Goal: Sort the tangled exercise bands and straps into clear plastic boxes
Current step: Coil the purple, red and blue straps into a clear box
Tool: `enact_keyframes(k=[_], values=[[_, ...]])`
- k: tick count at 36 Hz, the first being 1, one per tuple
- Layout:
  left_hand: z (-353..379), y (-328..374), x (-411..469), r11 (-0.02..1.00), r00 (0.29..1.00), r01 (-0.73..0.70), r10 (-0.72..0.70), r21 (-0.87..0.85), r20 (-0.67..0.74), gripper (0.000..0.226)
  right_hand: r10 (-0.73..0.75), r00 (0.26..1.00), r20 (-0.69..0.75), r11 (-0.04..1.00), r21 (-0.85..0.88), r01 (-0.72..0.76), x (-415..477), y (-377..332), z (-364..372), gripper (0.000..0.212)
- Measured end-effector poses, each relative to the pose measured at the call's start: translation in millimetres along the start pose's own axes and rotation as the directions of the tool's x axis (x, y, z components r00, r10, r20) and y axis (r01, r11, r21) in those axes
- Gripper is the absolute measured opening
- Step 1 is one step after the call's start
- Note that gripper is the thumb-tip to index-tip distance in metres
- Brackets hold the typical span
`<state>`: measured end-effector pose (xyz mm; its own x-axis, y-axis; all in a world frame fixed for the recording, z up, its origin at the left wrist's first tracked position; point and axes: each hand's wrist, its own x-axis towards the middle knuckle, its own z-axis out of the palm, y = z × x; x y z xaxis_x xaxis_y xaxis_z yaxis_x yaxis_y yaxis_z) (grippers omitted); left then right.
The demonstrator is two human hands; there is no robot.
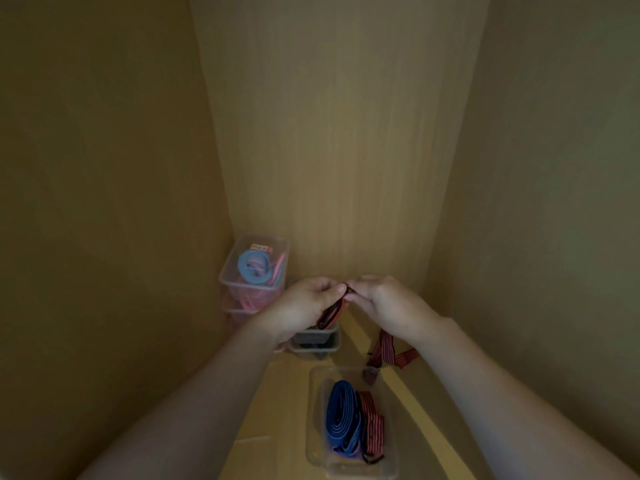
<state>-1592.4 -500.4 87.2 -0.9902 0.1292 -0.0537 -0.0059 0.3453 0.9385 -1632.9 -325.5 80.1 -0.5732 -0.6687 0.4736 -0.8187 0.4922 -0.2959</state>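
Head view: three wooden panels close in the scene, a pale grained back panel [339, 133] flanked by a left panel [104, 150] and a right panel [554, 168], all in dim, warm light. Below them lies the cupboard floor [287, 393], the same yellowish wood, with a brighter streak running diagonally on its right part.

Two bare forearms reach in from the bottom corners and meet near the back panel. The left hand [308, 303] and right hand [384, 299] are raised above the floor, fingers curled, each pinching the red-and-black striped strap [332, 311] where the fingertips almost touch. One length of it hangs under the left hand; another part trails below the right wrist and lies on the floor.

In the back left corner stands a stack of clear boxes [228, 271]; the top one holds a coiled blue band [254, 266] and pink bands [278, 270], with more pink in the box beneath. Just right of it, partly hidden by the left hand, sits a second clear box [315, 344] with dark contents that cannot be made out. Nearest the camera, an open clear box [316, 393] holds a folded blue strap [341, 417] and, touching it on the right, a folded striped strap [372, 424]. A small dark red object [370, 375] rests at that box's far rim.
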Motion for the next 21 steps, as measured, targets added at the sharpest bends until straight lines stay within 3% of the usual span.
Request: enact_keyframes(k=[8,12,17,21], values=[[9,1,6,0.985,0.981,-0.082,0.052,-0.155,-0.189,0.026,0.094,0.995,0.023,0.994,0.05,-0.096,2,-1,10,0.033],[9,1,12,0.936,0.966,-0.091,0.0,-0.341,-0.258,0.024,0.103,0.994,0.033,0.985,0.137,-0.107,1,-7,12,0.033],[14,1,20,0.886,0.96,-0.09,-0.044,-0.454,-0.277,0.021,0.121,0.992,0.04,0.973,0.194,-0.127,2,-6,14,0.051],[13,3,25,0.86,0.944,-0.116,-0.06,-0.496,-0.325,0.022,0.134,0.987,0.086,0.98,0.133,-0.144,0,0,18,0.061]])
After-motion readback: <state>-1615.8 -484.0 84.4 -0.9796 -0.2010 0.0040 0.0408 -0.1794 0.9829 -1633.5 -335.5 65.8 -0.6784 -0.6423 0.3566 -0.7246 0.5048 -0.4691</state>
